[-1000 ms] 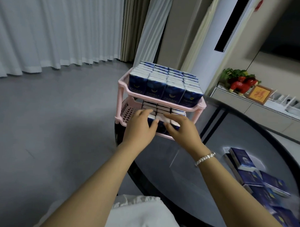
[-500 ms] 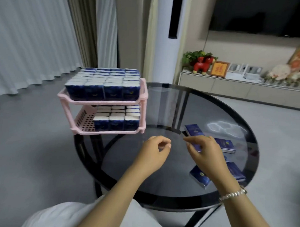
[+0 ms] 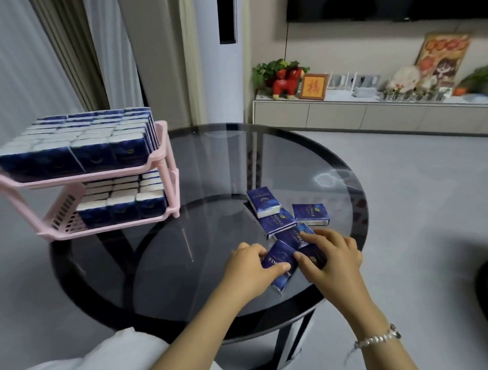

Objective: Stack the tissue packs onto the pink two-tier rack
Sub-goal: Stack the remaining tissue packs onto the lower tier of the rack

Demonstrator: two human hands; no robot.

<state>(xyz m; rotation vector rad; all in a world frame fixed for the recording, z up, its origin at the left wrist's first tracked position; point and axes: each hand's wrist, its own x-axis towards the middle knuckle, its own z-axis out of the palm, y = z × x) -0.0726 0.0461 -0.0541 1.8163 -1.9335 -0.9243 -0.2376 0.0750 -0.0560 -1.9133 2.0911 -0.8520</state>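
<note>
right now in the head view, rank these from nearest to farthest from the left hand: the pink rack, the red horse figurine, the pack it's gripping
1. The tissue pack, gripped in the left hand, near the table's front edge.
2. The pink rack, on the table's left side.
3. The red horse figurine, on the far cabinet by the wall.

White lettering on the pack in the hands reads roughly "...NKLE", its start covered. The pack just behind it shows "...NKLE" too, and another pack similar blurred letters. The frame on the sideboard bears one red Chinese character, too blurred to read.
</note>
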